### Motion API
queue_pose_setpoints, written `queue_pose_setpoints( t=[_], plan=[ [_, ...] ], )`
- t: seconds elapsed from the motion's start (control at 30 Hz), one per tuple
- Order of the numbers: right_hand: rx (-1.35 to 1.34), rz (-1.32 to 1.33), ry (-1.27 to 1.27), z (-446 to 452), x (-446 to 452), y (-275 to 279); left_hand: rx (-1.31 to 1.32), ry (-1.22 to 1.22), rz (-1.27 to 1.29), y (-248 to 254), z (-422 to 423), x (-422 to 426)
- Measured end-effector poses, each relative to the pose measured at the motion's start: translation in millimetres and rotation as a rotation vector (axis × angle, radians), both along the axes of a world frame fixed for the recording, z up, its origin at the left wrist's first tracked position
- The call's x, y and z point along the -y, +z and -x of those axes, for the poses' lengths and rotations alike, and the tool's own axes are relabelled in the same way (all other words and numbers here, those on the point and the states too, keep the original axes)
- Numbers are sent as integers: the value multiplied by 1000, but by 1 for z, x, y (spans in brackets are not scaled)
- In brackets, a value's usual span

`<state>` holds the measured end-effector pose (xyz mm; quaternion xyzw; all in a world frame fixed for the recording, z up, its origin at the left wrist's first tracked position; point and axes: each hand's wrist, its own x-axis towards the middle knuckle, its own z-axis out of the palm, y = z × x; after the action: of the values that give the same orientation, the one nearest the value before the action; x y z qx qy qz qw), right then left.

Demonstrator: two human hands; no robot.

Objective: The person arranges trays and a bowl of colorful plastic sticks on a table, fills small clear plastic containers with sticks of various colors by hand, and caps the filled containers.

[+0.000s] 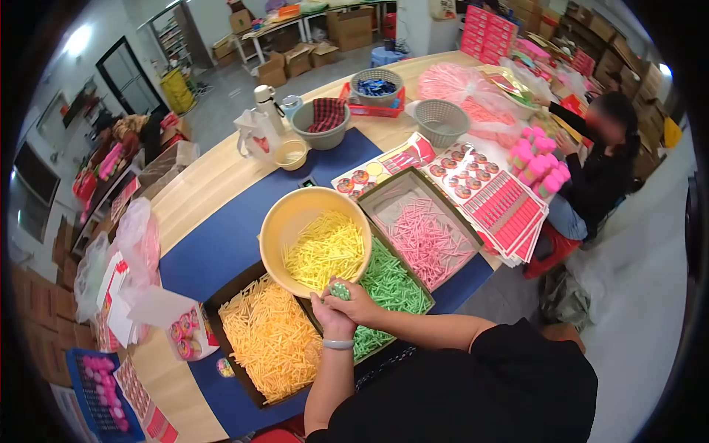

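Observation:
My left hand (332, 316) and my right hand (360, 303) are together at the near rim of a yellow tub (272, 240). Closed between them is a small bundle of green sticks (340, 291), its round end facing up; the fingers hide most of it. Yellow sticks (325, 251) lie loose in the tub. To the right, beneath my right forearm, are loose green sticks (393, 284) in a box. Orange sticks (269, 340) fill a box on the left, and pink sticks (428, 240) lie in a box (388, 193) farther right.
Printed sheets (509, 221) and pink-capped containers (537, 162) lie at the right, near a seated person (609, 170). Behind the tub stand a grey bucket (321, 139), a grey basket (441, 122) and a thermos (267, 105). An opened white carton (166, 310) sits at the left.

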<state>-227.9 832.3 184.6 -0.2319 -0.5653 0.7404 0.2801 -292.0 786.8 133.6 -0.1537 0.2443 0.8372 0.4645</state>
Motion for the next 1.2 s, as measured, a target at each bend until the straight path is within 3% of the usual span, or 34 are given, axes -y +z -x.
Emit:
queue_pose_setpoints(
  t=[0.17,0.3,0.33,0.47,0.63,0.73,0.8,0.83,0.87,0.93,0.97,1.03,1.07,1.13,1.2],
  plan=[
    [-12,195,-23,-16,-10,11,101,-7,-87,21,-16,0],
    [-22,529,313,-43,-49,-24,-1909,245,658,54,-37,-4],
    [-19,533,323,-44,-50,-17,-1905,248,671,61,-38,-4],
    [181,490,455,-55,-52,21,-2230,-373,377,85,-30,4],
    [193,470,449,-58,-34,12,-2292,-404,465,77,-39,25],
    [132,481,619,-54,-27,2,-2288,-412,474,62,-37,41],
    [134,385,440,-49,-9,-3,-2321,-409,391,60,-32,54],
    [195,499,425,-48,-11,-6,-2317,-548,409,73,-24,68],
    [250,593,409,-47,-19,-9,-2184,-506,447,73,-7,85],
    [252,704,346,-49,-27,-24,-1921,-255,839,52,42,145],
    [261,753,325,-50,-27,-38,-1820,-334,906,31,69,178],
    [275,800,320,-43,-12,-58,-1725,-795,852,15,82,205],
    [277,839,329,-38,-3,-64,-1721,-807,835,2,84,202],
    [267,915,338,-30,12,-75,-2029,-788,610,-25,84,186],
    [225,974,244,-21,25,-75,-2023,-802,554,-36,88,180]
  ],
)
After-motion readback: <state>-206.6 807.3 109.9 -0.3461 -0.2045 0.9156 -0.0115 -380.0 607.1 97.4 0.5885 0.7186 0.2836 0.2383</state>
